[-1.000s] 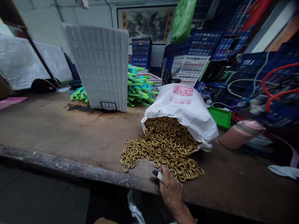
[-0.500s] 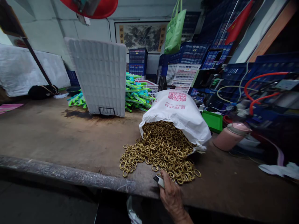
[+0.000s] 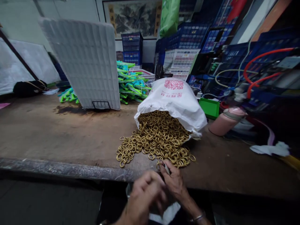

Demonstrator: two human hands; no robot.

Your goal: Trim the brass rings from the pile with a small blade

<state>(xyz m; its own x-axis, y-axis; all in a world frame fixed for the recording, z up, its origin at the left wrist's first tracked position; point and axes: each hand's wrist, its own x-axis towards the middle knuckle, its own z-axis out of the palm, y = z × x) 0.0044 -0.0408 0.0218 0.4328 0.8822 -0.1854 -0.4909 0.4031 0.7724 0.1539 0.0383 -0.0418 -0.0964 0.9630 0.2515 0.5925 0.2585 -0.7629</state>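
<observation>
Above the table's front edge, my right hand [image 3: 174,181] is closed on what looks like a small utility knife [image 3: 167,169] with a pale handle. A gold-coloured ring [image 3: 158,166] is at its fingertips; whether they grip it is unclear. My left hand [image 3: 146,195] is raised to the left of my right hand, nearer the camera. Its fingers look bent but are smeared by motion, so I cannot see whether they hold anything. Just beyond both hands, a heap of gold-coloured rings [image 3: 161,137] spills from the mouth of a white sack [image 3: 173,97] lying on its side.
The brown wooden table [image 3: 70,134] has a worn front edge. A tall grey-white padded panel [image 3: 84,62] stands at the back left, before green and turquoise plastic pieces [image 3: 131,84]. Right of the sack are a green tray [image 3: 209,107] and a pink bottle [image 3: 226,121].
My left hand has come into view from below, beside my right hand. A ring now shows at my right fingertips. The camera view has tilted down, so the scene sits higher.
</observation>
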